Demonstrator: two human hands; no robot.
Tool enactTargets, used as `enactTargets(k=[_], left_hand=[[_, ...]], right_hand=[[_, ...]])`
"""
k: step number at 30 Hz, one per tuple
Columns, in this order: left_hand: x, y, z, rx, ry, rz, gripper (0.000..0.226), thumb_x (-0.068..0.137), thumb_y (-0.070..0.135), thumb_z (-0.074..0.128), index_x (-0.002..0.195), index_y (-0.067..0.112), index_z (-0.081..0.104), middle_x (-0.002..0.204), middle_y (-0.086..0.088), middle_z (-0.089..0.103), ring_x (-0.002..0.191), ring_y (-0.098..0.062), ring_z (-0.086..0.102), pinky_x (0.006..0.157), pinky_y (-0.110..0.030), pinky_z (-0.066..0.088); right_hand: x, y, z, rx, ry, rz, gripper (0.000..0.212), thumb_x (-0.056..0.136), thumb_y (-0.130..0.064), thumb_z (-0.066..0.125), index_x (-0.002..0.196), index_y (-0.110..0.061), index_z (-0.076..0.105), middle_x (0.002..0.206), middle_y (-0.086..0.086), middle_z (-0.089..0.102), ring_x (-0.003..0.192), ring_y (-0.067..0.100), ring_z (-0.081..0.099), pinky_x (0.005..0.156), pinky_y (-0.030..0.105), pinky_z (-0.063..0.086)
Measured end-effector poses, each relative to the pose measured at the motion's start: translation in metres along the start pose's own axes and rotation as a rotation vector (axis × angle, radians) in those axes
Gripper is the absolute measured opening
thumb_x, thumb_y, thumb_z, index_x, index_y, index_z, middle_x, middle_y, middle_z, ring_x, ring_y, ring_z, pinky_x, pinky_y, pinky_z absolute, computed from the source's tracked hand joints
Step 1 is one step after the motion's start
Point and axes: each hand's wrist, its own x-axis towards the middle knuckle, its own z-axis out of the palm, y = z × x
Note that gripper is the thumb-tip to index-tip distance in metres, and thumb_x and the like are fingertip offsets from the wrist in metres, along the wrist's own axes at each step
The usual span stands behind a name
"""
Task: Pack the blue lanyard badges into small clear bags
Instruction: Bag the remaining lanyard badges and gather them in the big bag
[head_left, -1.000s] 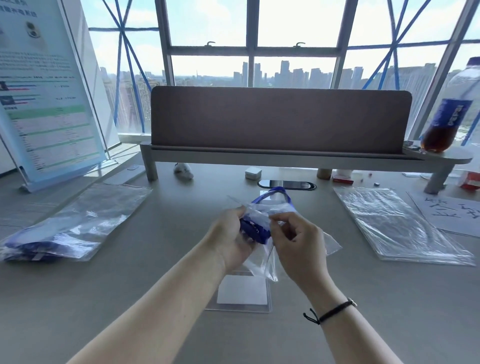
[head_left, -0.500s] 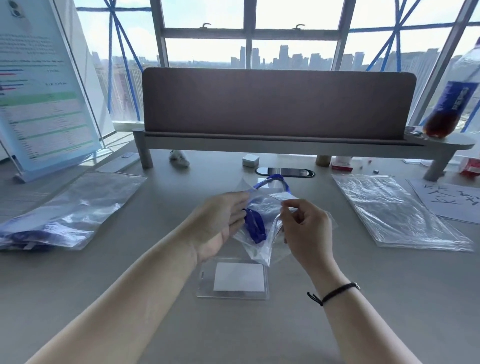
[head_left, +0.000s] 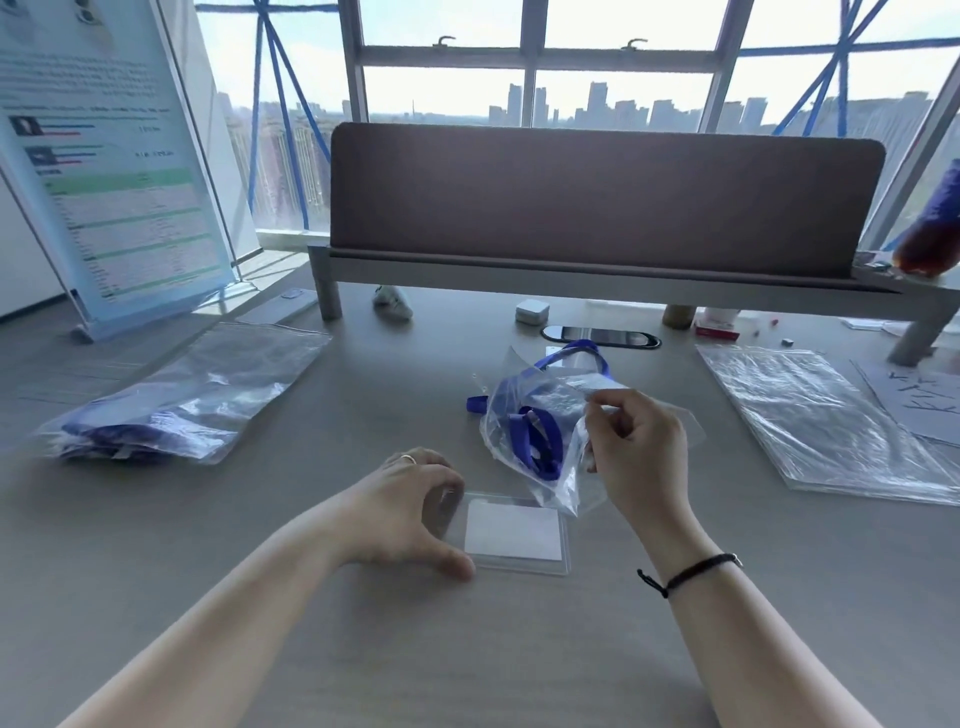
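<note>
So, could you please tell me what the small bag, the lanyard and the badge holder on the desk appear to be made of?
Small bag: thin clear plastic film, glossy; it crinkles and shows the strap through it.
Lanyard: flat blue strap, matte, probably woven fabric; it folds limply.
Badge holder: clear plastic sleeve with shiny edges, lying flat and looking stiffer than the bag; the white insert is likely card or paper.

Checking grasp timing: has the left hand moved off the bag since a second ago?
Yes. The left hand left the small clear bag and dropped toward the person, onto the badge holder lying on the desk.
</note>
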Motion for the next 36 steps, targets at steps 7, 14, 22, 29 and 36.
enactTargets(k=[7,14,22,29,36], left_hand=[[0.007,-0.005,-0.007,0.032,-0.035,-0.117,0.089,0.038,0.069,0.085,0.110,0.029,0.052,0.118,0.013,0.041,0.113,-0.008,0.039,0.096,-0.021,0.039],[-0.005,-0.003,-0.010,-0.257,0.081,-0.028,0.053,0.077,0.017,0.080,0.107,0.033,0.039,0.097,0.009,0.067,0.082,-0.011,0.060,0.072,-0.023,0.051],[-0.032,0.002,-0.043,-0.718,0.136,0.016,0.017,0.093,-0.011,0.058,0.101,0.004,0.061,0.093,-0.013,0.077,0.080,-0.032,0.075,0.075,-0.040,0.062],[-0.037,0.027,-0.053,-1.040,0.256,-0.030,0.015,0.092,-0.007,0.060,0.103,0.003,0.064,0.097,-0.018,0.076,0.077,-0.030,0.072,0.060,-0.030,0.061],[-0.007,0.053,-0.032,-0.870,0.401,-0.095,0.011,0.090,-0.005,0.065,0.094,0.005,0.065,0.082,-0.016,0.077,0.066,-0.025,0.072,0.059,-0.031,0.060]], right_hand=[[-0.001,0.002,0.002,0.013,-0.017,0.010,0.012,0.092,-0.014,0.065,0.091,-0.023,0.073,0.057,0.007,0.064,0.054,0.032,0.061,0.059,0.046,0.057],[0.001,0.002,0.000,-0.019,0.037,-0.025,0.024,0.091,-0.013,0.066,0.078,-0.033,0.067,0.048,0.000,0.057,0.053,0.021,0.055,0.055,0.019,0.041],[0.002,0.006,0.000,-0.020,0.126,-0.014,0.010,0.092,-0.014,0.064,0.091,-0.020,0.072,0.055,-0.004,0.061,0.057,0.024,0.063,0.062,0.031,0.049],[-0.008,-0.006,0.005,-0.085,0.151,-0.076,0.010,0.091,-0.010,0.064,0.087,-0.016,0.071,0.046,-0.010,0.050,0.055,0.004,0.052,0.054,0.007,0.035],[-0.014,-0.011,0.010,-0.065,0.121,-0.160,0.011,0.090,-0.009,0.067,0.083,-0.016,0.071,0.048,-0.004,0.053,0.058,0.016,0.051,0.054,0.011,0.035]])
